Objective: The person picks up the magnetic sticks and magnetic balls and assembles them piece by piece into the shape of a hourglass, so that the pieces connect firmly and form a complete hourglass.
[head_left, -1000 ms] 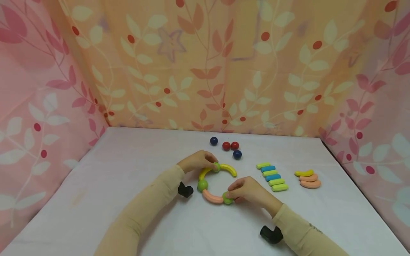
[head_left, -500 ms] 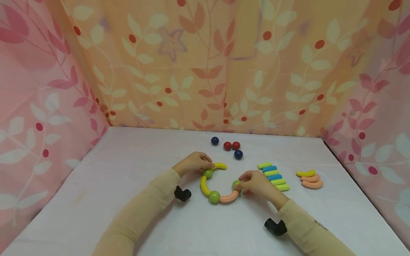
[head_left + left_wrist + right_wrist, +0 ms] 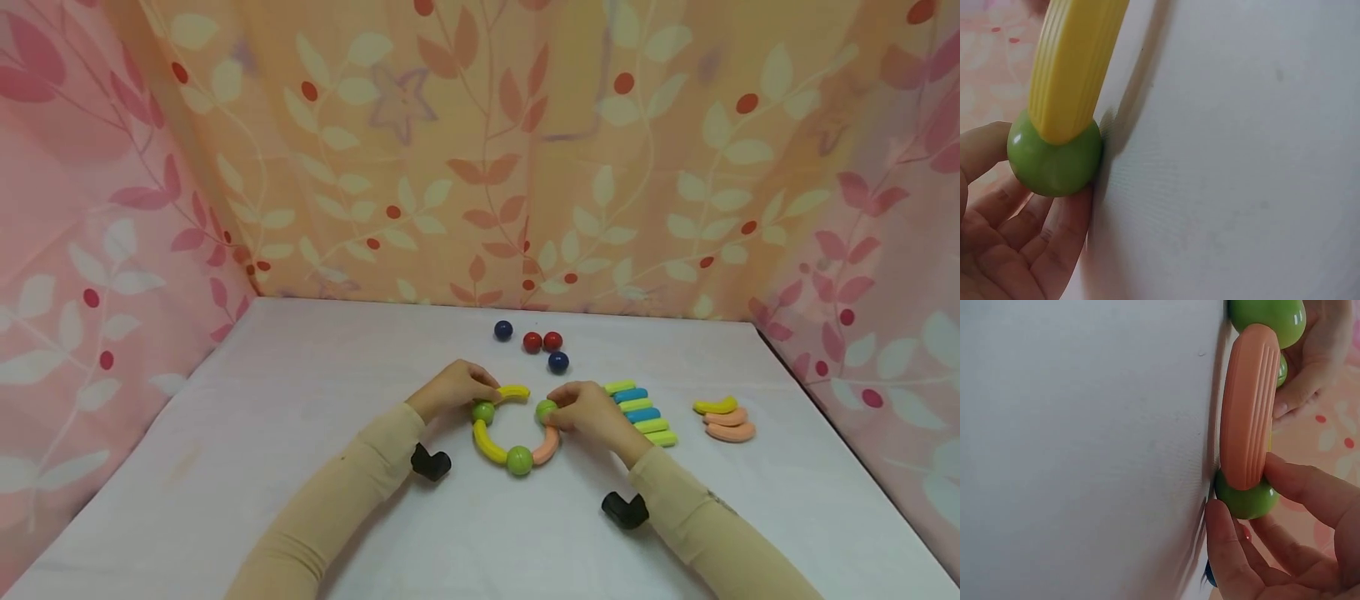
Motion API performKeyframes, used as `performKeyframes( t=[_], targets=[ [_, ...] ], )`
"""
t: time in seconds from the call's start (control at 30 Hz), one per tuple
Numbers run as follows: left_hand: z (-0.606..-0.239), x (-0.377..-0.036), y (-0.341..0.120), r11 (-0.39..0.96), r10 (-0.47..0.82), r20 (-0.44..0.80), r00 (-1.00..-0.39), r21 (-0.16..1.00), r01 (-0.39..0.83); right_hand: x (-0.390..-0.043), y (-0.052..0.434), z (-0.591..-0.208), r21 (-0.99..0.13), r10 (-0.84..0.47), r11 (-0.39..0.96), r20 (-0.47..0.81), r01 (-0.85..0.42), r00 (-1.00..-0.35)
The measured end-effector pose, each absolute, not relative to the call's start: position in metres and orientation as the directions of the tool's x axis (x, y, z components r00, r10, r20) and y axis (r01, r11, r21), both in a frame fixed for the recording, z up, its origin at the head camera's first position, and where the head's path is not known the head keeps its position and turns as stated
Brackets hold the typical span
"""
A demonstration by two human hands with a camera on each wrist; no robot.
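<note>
The curved chain of green balls and arcs (image 3: 517, 442) lies on the white table (image 3: 300, 467), between both hands. The left hand (image 3: 450, 387) pinches one end ball (image 3: 483, 411), the right hand (image 3: 588, 414) the other (image 3: 545, 409); green and blue sticks (image 3: 641, 414) lie just beyond the right hand.

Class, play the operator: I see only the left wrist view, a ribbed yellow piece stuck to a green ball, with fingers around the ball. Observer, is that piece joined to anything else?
Observer: Yes. Three green balls link two yellow curved pieces and a peach curved piece into an almost closed ring on the white table.
Operator: Where is the other hand?
Observer: The right hand pinches the end ball on the peach piece, across the ring from the left hand.
Operator: Any spare parts?
Observer: Two red balls and two blue balls lie behind the ring, and a row of green and blue sticks lies to its right.
</note>
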State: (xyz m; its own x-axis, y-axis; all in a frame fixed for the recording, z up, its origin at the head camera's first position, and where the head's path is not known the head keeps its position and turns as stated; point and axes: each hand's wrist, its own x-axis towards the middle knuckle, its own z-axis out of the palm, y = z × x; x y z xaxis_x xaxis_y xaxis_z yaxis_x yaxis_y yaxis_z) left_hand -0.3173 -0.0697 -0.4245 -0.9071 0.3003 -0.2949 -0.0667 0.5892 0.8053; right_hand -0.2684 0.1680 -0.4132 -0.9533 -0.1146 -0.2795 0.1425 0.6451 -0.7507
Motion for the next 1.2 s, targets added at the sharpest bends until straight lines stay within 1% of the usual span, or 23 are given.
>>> performKeyframes(
  t=[0.33, 0.5, 0.6, 0.7, 0.8, 0.97, 1.2],
  targets=[
    [-0.427, -0.313, -0.066, 0.579, 0.292, -0.290, -0.911, 0.812, -0.072, -0.278, 0.159, -0.411, -0.772, -0.152, 0.621, -0.292, 0.139, -0.944],
    [-0.427, -0.312, -0.068, 0.575, 0.304, -0.283, -0.910, 0.816, -0.062, -0.280, 0.163, -0.412, -0.767, -0.175, 0.632, -0.280, 0.110, -0.944],
    [-0.427, -0.310, -0.069, 0.567, 0.302, -0.274, -0.913, 0.822, -0.059, -0.277, 0.167, -0.413, -0.750, -0.155, 0.648, -0.305, 0.136, -0.940],
    [-0.427, -0.307, -0.072, 0.550, 0.279, -0.272, -0.921, 0.832, -0.079, -0.271, 0.169, -0.413, -0.733, -0.112, 0.646, -0.366, 0.212, -0.924],
    [-0.428, -0.303, -0.076, 0.529, 0.262, -0.267, -0.927, 0.843, -0.093, -0.266, 0.168, -0.412, -0.736, -0.111, 0.631, -0.396, 0.243, -0.911],
    [-0.432, -0.301, -0.078, 0.463, 0.261, -0.282, -0.923, 0.876, -0.137, -0.268, 0.164, -0.412, -0.756, -0.101, 0.618, -0.348, 0.215, -0.932],
    [-0.435, -0.300, -0.081, 0.400, 0.239, -0.336, -0.911, 0.889, -0.223, -0.281, 0.162, -0.415, -0.769, -0.078, 0.607, -0.310, 0.202, -0.948]
  ],
)
